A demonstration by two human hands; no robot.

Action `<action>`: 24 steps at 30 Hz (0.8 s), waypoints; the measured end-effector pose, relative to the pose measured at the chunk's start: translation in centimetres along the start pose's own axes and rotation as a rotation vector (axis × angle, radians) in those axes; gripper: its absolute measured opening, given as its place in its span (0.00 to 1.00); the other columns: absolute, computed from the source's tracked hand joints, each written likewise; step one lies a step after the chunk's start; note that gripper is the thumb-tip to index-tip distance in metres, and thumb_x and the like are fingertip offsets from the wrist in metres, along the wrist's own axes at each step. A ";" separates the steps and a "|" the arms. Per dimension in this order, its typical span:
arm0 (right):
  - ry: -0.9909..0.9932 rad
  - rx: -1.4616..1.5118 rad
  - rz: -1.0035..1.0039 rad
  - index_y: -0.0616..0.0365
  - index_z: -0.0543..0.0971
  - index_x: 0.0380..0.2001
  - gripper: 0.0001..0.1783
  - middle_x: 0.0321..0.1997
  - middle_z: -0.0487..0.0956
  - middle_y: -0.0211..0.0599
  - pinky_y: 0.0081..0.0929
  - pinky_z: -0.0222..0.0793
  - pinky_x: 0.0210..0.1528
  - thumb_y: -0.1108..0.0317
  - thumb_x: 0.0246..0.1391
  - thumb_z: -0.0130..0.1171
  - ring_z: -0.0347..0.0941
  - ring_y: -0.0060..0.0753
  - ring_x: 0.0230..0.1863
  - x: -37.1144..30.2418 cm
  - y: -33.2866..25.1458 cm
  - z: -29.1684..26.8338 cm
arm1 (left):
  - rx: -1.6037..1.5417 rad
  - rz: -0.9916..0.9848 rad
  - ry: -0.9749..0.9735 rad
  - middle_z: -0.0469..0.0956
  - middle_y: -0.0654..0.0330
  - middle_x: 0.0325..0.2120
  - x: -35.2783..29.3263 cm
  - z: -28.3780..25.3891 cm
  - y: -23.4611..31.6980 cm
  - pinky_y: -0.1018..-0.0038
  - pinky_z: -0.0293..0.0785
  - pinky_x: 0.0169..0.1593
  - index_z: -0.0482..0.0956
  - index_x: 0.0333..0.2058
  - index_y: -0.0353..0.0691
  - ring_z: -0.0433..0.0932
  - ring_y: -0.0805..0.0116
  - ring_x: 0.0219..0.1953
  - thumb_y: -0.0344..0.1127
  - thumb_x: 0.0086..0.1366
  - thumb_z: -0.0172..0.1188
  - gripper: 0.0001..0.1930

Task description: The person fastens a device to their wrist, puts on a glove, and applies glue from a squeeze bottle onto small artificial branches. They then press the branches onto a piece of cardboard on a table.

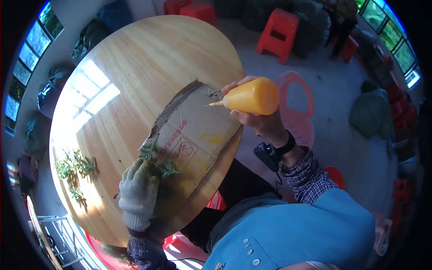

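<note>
My right hand [266,125], bare with a black strap at the wrist, grips a yellow squeeze bottle [254,96]. The bottle is tipped on its side, its thin nozzle pointing left above a flattened piece of cardboard [193,121]. In a whitish knit glove, my left hand [138,191] closes on a green artificial-looking sprig [163,167] at the cardboard's near left corner. The fingertips partly hide the sprig's stem. Yellow smears mark the cardboard, and a small dull twig-like piece [213,92] lies near its far right end.
The cardboard lies on a round wooden table [148,67]. More green sprigs [74,168] are heaped at the table's left side. A red basket [101,249] stands below the near left edge. Red stools [279,35] and a pink plastic chair [300,121] are on the floor beyond.
</note>
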State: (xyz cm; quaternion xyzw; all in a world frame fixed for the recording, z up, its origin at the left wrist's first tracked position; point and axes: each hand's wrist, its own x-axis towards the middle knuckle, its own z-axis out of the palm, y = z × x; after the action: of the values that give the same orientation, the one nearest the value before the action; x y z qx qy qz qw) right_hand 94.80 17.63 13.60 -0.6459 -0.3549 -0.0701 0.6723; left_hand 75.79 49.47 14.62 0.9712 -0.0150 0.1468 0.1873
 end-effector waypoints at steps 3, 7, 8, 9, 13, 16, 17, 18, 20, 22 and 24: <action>-0.077 -0.242 0.089 0.60 0.72 0.54 0.32 0.48 0.80 0.39 0.29 0.72 0.52 0.69 0.46 0.73 0.77 0.31 0.49 1.7 -0.6 -3.1 | -0.016 -0.053 -0.012 0.79 0.43 0.50 -0.1 -1.1 1.6 0.58 0.74 0.56 0.80 0.50 0.34 0.78 0.44 0.52 0.31 0.58 0.62 0.20; -0.006 -0.312 -0.026 0.62 0.72 0.53 0.33 0.51 0.79 0.41 0.32 0.71 0.54 0.62 0.45 0.75 0.77 0.34 0.51 4.9 -3.9 -6.7 | -0.041 0.065 0.027 0.78 0.42 0.52 -0.5 -2.2 2.8 0.56 0.73 0.56 0.78 0.53 0.32 0.77 0.43 0.52 0.33 0.58 0.62 0.23; 0.007 -0.326 -0.104 0.62 0.72 0.53 0.34 0.52 0.79 0.41 0.33 0.71 0.55 0.60 0.46 0.75 0.77 0.36 0.52 4.8 -4.0 -7.2 | -0.045 0.053 0.017 0.78 0.43 0.53 -0.7 -3.4 4.5 0.58 0.75 0.56 0.78 0.54 0.35 0.77 0.44 0.53 0.37 0.62 0.62 0.22; 0.030 -0.346 -0.112 0.62 0.72 0.53 0.34 0.52 0.79 0.41 0.33 0.71 0.55 0.60 0.46 0.75 0.77 0.36 0.52 5.0 -3.8 -7.4 | -0.042 0.038 0.010 0.78 0.45 0.54 -0.5 -3.8 5.2 0.60 0.76 0.56 0.79 0.55 0.37 0.78 0.45 0.53 0.40 0.65 0.61 0.22; 0.054 -0.209 -0.034 0.62 0.71 0.54 0.37 0.47 0.78 0.47 0.40 0.72 0.55 0.57 0.43 0.76 0.76 0.50 0.51 4.6 -2.6 -6.4 | 0.019 0.113 -0.047 0.78 0.44 0.51 -1.4 -3.4 4.2 0.59 0.78 0.50 0.76 0.58 0.38 0.79 0.44 0.48 0.38 0.64 0.63 0.24; -0.023 -0.531 -0.101 0.60 0.71 0.51 0.36 0.47 0.78 0.49 0.43 0.72 0.55 0.57 0.43 0.76 0.76 0.53 0.50 6.6 -0.4 -6.0 | 0.081 0.153 -0.017 0.76 0.41 0.54 -1.6 -1.4 2.7 0.55 0.72 0.57 0.75 0.56 0.32 0.75 0.41 0.54 0.34 0.59 0.61 0.25; -0.027 -0.660 -0.108 0.58 0.72 0.52 0.35 0.47 0.78 0.48 0.41 0.72 0.53 0.57 0.42 0.76 0.76 0.52 0.49 7.1 0.8 -6.3 | 0.050 0.131 -0.029 0.75 0.41 0.55 -1.4 -1.2 2.4 0.55 0.71 0.58 0.75 0.56 0.32 0.75 0.41 0.55 0.33 0.58 0.62 0.27; -0.037 -0.774 -0.110 0.56 0.72 0.52 0.35 0.48 0.78 0.47 0.40 0.72 0.52 0.58 0.42 0.76 0.76 0.52 0.48 7.2 2.3 -6.8 | 0.027 0.100 -0.049 0.74 0.41 0.56 -0.9 -1.2 2.5 0.54 0.70 0.59 0.74 0.57 0.33 0.74 0.40 0.56 0.33 0.57 0.62 0.28; -0.087 -1.131 -0.117 0.53 0.72 0.50 0.35 0.46 0.78 0.42 0.41 0.71 0.51 0.56 0.39 0.78 0.77 0.46 0.48 8.1 3.2 -7.5 | 0.054 0.082 -0.027 0.73 0.42 0.57 -1.1 -0.8 1.4 0.53 0.71 0.57 0.74 0.57 0.35 0.74 0.40 0.55 0.36 0.57 0.64 0.28; -0.125 -1.360 -0.088 0.48 0.75 0.46 0.25 0.43 0.78 0.37 0.42 0.67 0.55 0.58 0.44 0.72 0.75 0.39 0.49 8.1 4.9 -6.5 | 0.077 0.075 0.007 0.73 0.42 0.57 -2.5 -1.3 0.2 0.53 0.71 0.54 0.75 0.57 0.37 0.74 0.39 0.54 0.40 0.56 0.65 0.29; -0.207 -1.484 -0.107 0.47 0.76 0.45 0.21 0.42 0.78 0.35 0.43 0.66 0.56 0.60 0.46 0.69 0.74 0.38 0.50 8.9 6.3 -4.5 | 0.050 0.016 0.005 0.73 0.43 0.57 -4.6 -2.2 -0.2 0.54 0.70 0.57 0.74 0.57 0.37 0.73 0.40 0.55 0.38 0.55 0.66 0.30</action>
State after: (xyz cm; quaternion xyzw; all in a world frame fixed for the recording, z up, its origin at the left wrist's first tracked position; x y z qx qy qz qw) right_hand 106.60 17.71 13.83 -0.9147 -0.3069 -0.2622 0.0192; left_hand 70.83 50.37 15.18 0.9750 -0.0189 0.1509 0.1620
